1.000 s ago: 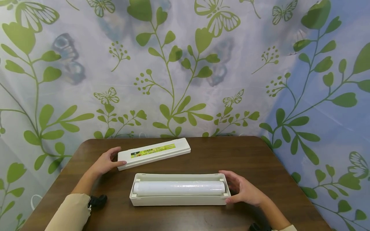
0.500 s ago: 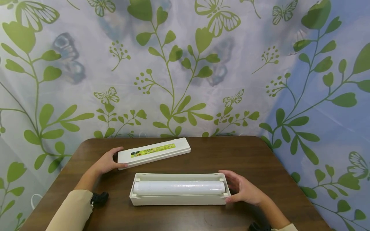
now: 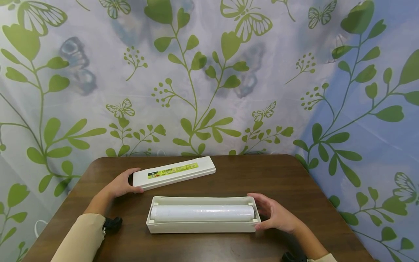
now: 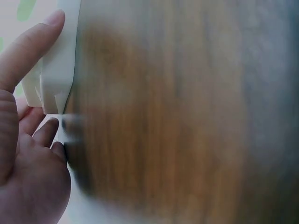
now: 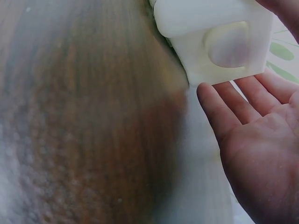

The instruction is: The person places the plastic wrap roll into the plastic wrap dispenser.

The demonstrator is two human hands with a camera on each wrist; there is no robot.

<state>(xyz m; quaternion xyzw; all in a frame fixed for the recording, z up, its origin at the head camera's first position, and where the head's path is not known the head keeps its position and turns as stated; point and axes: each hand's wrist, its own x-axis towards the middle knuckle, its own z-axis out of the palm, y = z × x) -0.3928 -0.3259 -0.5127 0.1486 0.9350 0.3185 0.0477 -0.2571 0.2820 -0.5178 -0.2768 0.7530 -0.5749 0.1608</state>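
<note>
Nearest the body: tray [image 3: 203,227] with the roll [image 3: 202,213] in it, lid [image 3: 174,172] parked behind.

Up front, the tray lies long-axis left to right across the table [image 3: 281,178], and the right hand [image 3: 276,215] cups its right end, thumb at the front corner and fingers round the back corner. In the right wrist view those fingers [image 5: 233,109] look fairly straight and spread below the end wall, palm facing it, so it's more a loose cradle than a squeeze. Farther back and off to the left, the lid sits on a slight diagonal, its near-left end toward the left hand [image 3: 121,185]. That hand pinches that end, thumb [image 4: 25,49] on one face and fingers tucked round the other side. So the lid belongs to the left hand, with its long axis running away up-right from the grip, just behind the tray.
</note>
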